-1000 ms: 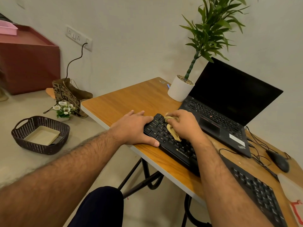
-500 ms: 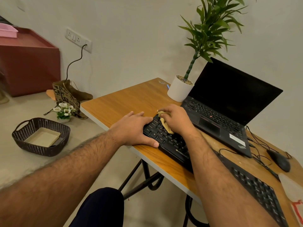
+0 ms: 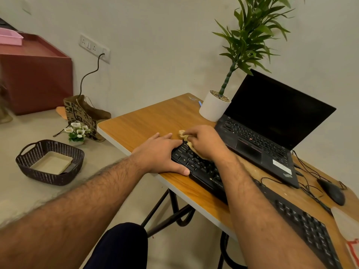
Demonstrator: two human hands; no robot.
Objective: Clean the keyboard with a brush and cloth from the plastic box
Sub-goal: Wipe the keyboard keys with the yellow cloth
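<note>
A long black keyboard [image 3: 202,169] lies along the front of the wooden table [image 3: 147,117]. My right hand [image 3: 204,142] presses a crumpled tan cloth [image 3: 183,134] onto the keyboard's far left corner, fingers closed around it. My left hand [image 3: 161,154] rests flat on the keyboard's left end, thumb along its front edge, holding it steady. A dark woven plastic basket [image 3: 49,162] with a beige tray inside sits on the floor to the left. No brush is visible.
An open black laptop [image 3: 272,121] stands behind the keyboard, with a white potted plant [image 3: 213,105] at its left. A black mouse [image 3: 332,191] and cables lie at the right. A paper bag [image 3: 83,113], small flowers and a red cabinet [image 3: 33,74] stand on the floor.
My right hand has slid the cloth leftward and away along the keys to the keyboard's far left corner. My left hand has stayed on the keyboard's left end.
</note>
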